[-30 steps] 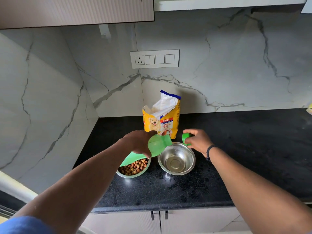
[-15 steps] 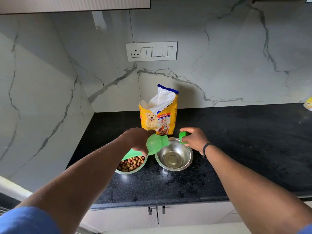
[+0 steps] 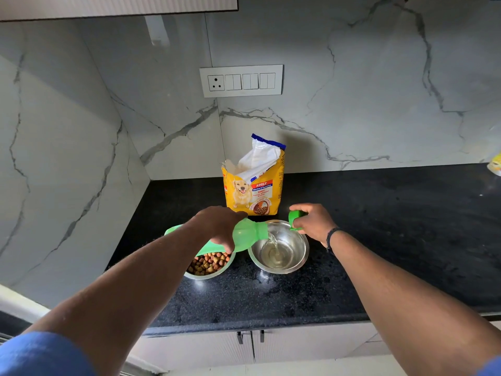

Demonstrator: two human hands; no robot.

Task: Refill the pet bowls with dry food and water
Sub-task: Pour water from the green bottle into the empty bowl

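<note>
Two steel pet bowls stand side by side on the black countertop (image 3: 393, 240). The left bowl (image 3: 208, 275) holds brown dry kibble. My left hand (image 3: 219, 226) grips a green water bottle (image 3: 248, 234), tipped to the right over the right bowl (image 3: 301, 256). A thin stream of water (image 3: 273, 241) runs from the bottle's mouth into that bowl, which holds a little water. My right hand (image 3: 311, 221) holds the green bottle cap (image 3: 295, 217) just above the right bowl's far rim. An open yellow dog food bag (image 3: 253, 191) stands upright behind the bowls.
A marble wall carries a white switch panel (image 3: 241, 80) above the bag. Another marble wall closes the left side. A yellow object (image 3: 494, 164) shows at the far right edge. Cabinet doors with dark handles (image 3: 250, 336) lie below the counter's front edge.
The bottle has tilted further and water now pours into the right bowl. Both hands stay over the bowls; the camera has shifted slightly.
</note>
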